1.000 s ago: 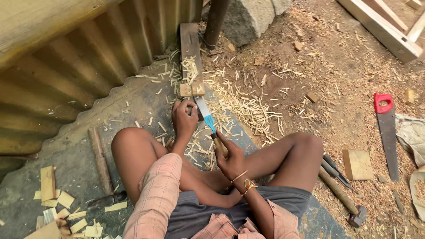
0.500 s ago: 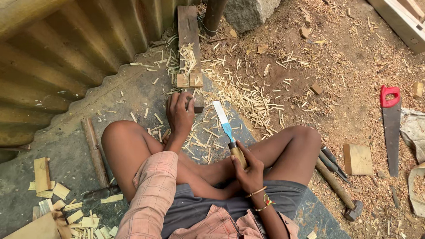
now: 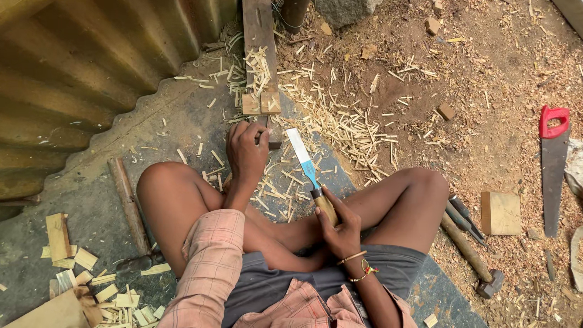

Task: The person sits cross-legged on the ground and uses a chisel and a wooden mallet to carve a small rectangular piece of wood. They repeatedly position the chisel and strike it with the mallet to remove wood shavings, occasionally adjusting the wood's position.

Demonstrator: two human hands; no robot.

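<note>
Head view: our right hand (image 3: 340,228) is closed around the wooden handle of a chisel (image 3: 310,176), blade raised off the work. Our left hand (image 3: 246,149), fingers curled, pins 1 small block (image 3: 267,138) on the plank (image 3: 258,36). Many slivers (image 3: 340,121) already split; 2 blocks (image 3: 261,103) uncut.

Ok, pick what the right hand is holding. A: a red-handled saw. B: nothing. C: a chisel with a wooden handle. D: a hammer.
C: the right hand grips the wooden handle of a chisel, its flat blade pointing away from the body; the red-handled saw and the hammer lie untouched on the ground.
</note>
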